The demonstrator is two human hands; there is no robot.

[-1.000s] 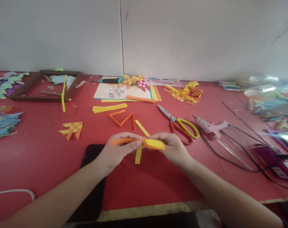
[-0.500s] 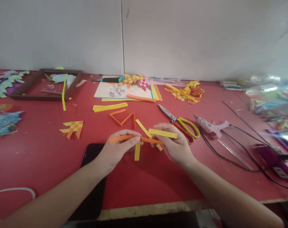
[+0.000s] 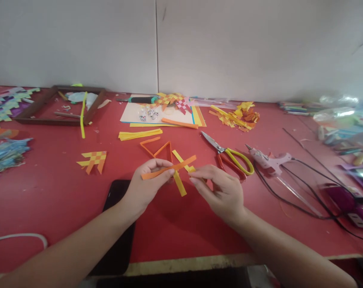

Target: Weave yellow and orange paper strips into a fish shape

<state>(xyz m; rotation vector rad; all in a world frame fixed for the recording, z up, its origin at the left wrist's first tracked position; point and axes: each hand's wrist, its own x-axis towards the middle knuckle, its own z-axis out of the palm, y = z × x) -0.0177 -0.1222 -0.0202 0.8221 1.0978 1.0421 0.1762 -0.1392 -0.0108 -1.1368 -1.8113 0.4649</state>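
Observation:
My left hand [image 3: 151, 176] pinches an orange paper strip [image 3: 186, 162] crossed with a yellow paper strip [image 3: 180, 185] that points down toward the table edge. To the right, my right hand [image 3: 219, 186] has its thumb and fingers closed on the end of another yellow strip [image 3: 192, 169], mostly hidden by the fingers. Behind the hands lies a further yellow strip [image 3: 178, 157] on the red table. Beyond my left fingers rests a zigzag-folded orange strip [image 3: 155, 151]. A finished woven paper fish [image 3: 94, 161], yellow and orange, lies to the left.
Scissors [image 3: 226, 154] and a pink glue gun [image 3: 268, 160] with its cable lie at right. A black phone [image 3: 118, 232] sits under my left forearm. Farther back are yellow strips [image 3: 139, 134], paper sheets [image 3: 129, 114], scraps [image 3: 244, 116] and a brown frame [image 3: 31, 119].
My right hand has drawn slightly away from the left and turned, its yellow strip now mostly hidden. The orange strip in my left hand has tilted upward at its right end.

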